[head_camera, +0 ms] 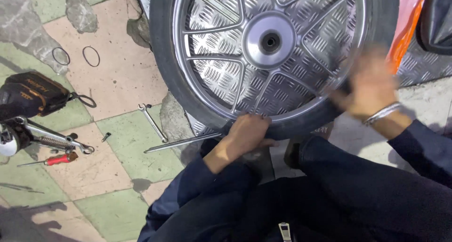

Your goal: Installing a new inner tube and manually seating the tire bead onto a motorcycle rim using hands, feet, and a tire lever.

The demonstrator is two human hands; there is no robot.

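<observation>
A motorcycle wheel lies flat in front of me, with a black tyre (162,58) around a silver spoked alloy rim (212,58) and its hub (269,40) in the middle. My left hand (249,131) grips the near edge of the tyre, fingers curled over it. My right hand (369,86) is blurred by motion at the tyre's right edge, fingers spread, a metal bangle on the wrist; it holds nothing that I can see. My dark-trousered knees fill the bottom of the view.
A long metal tyre lever (181,142) and a spanner (153,123) lie on the tiled floor to the left. Further left are a red-handled screwdriver (56,159), a spring shock part (52,141), a black pouch (30,93) and two wire rings (91,56). Chequer plate (423,65) lies under the wheel.
</observation>
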